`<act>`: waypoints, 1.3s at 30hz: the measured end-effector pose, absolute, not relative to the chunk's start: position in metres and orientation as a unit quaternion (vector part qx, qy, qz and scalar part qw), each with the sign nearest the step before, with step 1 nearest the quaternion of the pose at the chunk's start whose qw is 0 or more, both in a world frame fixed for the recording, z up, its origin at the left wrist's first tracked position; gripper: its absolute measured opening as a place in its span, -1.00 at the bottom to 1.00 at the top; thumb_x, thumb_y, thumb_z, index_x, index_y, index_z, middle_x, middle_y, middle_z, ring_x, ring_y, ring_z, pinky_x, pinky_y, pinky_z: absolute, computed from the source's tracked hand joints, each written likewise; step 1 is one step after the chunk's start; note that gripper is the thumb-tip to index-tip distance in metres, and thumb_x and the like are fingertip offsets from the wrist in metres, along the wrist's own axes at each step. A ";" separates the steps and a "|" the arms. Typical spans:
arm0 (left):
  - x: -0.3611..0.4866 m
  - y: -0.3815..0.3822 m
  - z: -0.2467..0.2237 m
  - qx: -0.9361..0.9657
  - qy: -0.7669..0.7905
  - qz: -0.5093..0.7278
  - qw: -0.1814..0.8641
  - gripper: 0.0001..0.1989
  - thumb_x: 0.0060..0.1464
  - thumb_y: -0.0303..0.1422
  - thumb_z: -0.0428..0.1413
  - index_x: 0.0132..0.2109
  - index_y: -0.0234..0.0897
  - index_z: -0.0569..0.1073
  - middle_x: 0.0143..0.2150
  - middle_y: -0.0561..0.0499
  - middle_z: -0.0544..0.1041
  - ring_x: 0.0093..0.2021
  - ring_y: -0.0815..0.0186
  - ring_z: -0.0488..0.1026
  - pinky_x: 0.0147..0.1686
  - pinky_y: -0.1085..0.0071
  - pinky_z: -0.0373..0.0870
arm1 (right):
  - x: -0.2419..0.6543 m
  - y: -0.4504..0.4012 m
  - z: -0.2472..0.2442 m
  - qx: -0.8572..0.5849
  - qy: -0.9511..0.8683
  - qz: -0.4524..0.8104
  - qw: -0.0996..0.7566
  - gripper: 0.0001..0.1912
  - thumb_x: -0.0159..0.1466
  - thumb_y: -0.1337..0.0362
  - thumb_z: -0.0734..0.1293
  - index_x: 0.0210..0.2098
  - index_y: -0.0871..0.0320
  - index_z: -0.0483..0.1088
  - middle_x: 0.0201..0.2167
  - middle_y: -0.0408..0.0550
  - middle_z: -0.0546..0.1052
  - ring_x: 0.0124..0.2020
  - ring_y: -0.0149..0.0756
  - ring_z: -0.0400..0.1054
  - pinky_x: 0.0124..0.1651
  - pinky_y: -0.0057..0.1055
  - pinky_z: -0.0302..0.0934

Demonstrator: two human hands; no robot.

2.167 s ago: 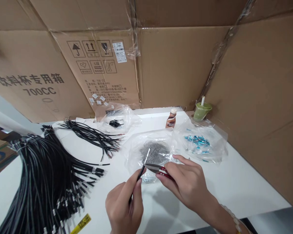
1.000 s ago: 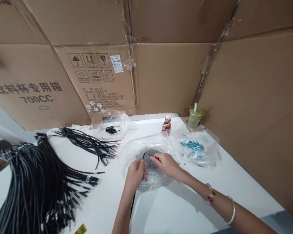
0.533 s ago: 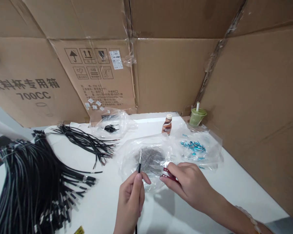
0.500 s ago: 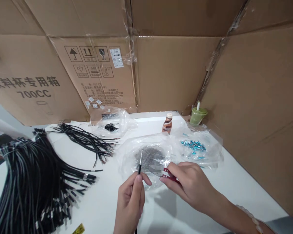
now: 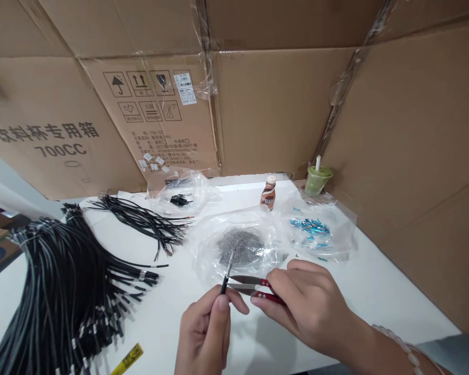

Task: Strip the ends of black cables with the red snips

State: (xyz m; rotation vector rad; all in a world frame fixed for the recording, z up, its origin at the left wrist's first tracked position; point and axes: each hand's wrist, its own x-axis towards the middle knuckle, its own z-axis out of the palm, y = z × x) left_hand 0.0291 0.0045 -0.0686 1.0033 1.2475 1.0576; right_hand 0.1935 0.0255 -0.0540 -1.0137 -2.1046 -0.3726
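My left hand pinches a black cable between thumb and fingers, its silvery stripped end pointing up. Red-handled thread snips are gripped in my right hand, their blades pointing left, with the tips at the cable where its black jacket ends. Whether the blades touch the cable is too fine to tell. Behind both hands lies a clear plastic bag with a grey mass of fine pieces.
Black cable bundles cover the left side of the white table. Farther back are loose cables, a bag of black bits, a small bottle, a green cup and blue pieces. Cardboard walls the back.
The snips have moved left and slightly down, bringing their blade tips to the cable. The stripped end now leans more to the right. The view has shifted slightly.
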 end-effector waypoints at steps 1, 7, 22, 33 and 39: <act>0.030 0.004 -0.069 0.430 0.534 0.454 0.569 -0.43 -0.05 0.19 0.07 -0.51 -0.28 0.37 -0.76 0.22 -0.05 -0.70 0.54 -0.17 -0.62 0.49 -0.29 | 0.193 0.025 -0.054 -0.400 -0.823 -0.145 0.376 -0.57 0.45 0.19 0.07 -0.53 0.14 0.24 -0.73 -0.23 0.32 -0.70 -0.46 0.10 -0.54 -0.44 0.05; 0.032 0.006 -0.079 0.461 0.547 0.470 0.518 -0.47 0.00 0.17 0.03 -0.50 -0.24 0.40 -0.71 0.16 -0.01 -0.66 0.46 -0.11 -0.59 0.43 -0.23 | 0.194 0.022 -0.058 -0.422 -0.820 -0.131 0.363 -0.57 0.44 0.19 0.06 -0.53 0.12 0.24 -0.74 -0.22 0.34 -0.72 -0.46 0.12 -0.55 -0.42 0.06; 0.025 0.032 -0.098 0.505 0.562 0.445 0.481 -0.43 0.01 0.20 -0.01 -0.49 -0.26 0.38 -0.65 0.20 -0.10 -0.65 0.48 -0.16 -0.64 0.48 -0.28 | 0.194 0.048 -0.092 -0.464 -0.829 -0.107 0.295 -0.54 0.45 0.14 0.00 -0.46 0.15 0.29 -0.75 -0.19 0.34 -0.71 -0.35 0.18 -0.52 -0.39 -0.07; 0.018 0.060 -0.137 0.531 0.570 0.410 0.475 -0.47 0.08 0.14 -0.04 -0.48 -0.25 0.36 -0.65 0.20 -0.07 -0.65 0.46 -0.10 -0.63 0.50 -0.18 | 0.190 0.078 -0.111 -0.557 -0.811 0.105 0.147 -0.61 0.41 0.06 0.08 -0.43 0.12 0.30 -0.67 -0.19 0.38 -0.64 -0.36 0.24 -0.51 -0.41 -0.20; 0.020 0.087 -0.162 0.566 0.587 0.374 0.442 -0.52 0.13 0.03 -0.05 -0.48 -0.28 0.41 -0.67 0.20 -0.01 -0.65 0.44 -0.02 -0.59 0.48 -0.10 | 0.192 0.106 -0.124 -0.568 -0.802 0.145 0.115 -0.60 0.38 0.10 0.15 -0.52 0.14 0.33 -0.65 -0.18 0.39 -0.60 -0.39 0.24 -0.50 -0.43 -0.18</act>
